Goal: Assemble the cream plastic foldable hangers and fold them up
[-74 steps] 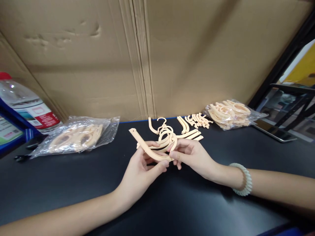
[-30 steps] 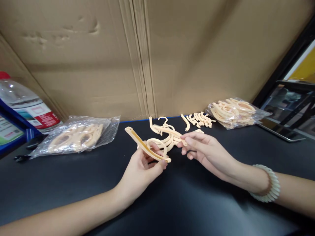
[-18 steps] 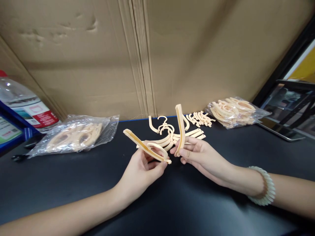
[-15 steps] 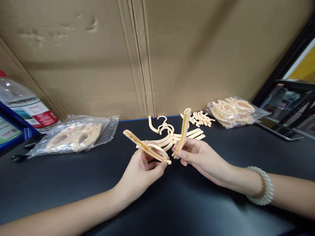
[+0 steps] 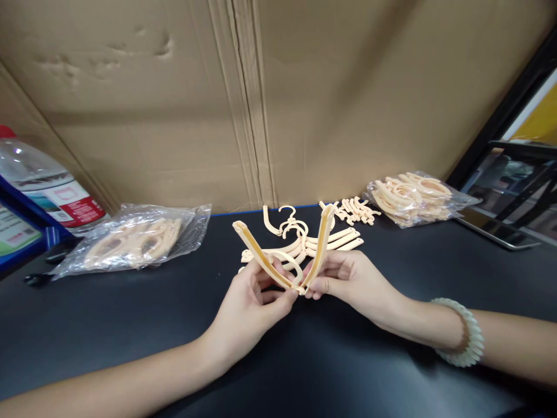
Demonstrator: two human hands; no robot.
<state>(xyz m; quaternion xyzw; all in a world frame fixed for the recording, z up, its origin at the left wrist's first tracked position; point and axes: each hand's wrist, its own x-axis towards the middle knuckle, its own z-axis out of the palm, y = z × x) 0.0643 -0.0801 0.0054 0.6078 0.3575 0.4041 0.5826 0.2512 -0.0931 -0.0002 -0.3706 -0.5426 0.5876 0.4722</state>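
Note:
My left hand (image 5: 252,305) grips a cream plastic hanger arm (image 5: 256,252) with a small loop piece on it, its free end pointing up and left. My right hand (image 5: 352,280) pinches a second cream hanger arm (image 5: 321,244) that points up and right. The lower ends of the two arms meet in a V just above the black table (image 5: 304,360). Right behind my fingers lies a pile of loose cream hanger parts (image 5: 304,235) with hooks and curved arms.
A clear bag of cream parts (image 5: 134,241) lies at the left and another such bag (image 5: 411,197) at the right back. Small hook pieces (image 5: 354,210) sit beside it. A water bottle (image 5: 41,186) stands far left. A cardboard wall (image 5: 261,98) closes the back.
My right hand reached to the pile, lifted a second arm upright, then brought its lower end down against the end of the arm in my left hand. The left arm tilted more upright.

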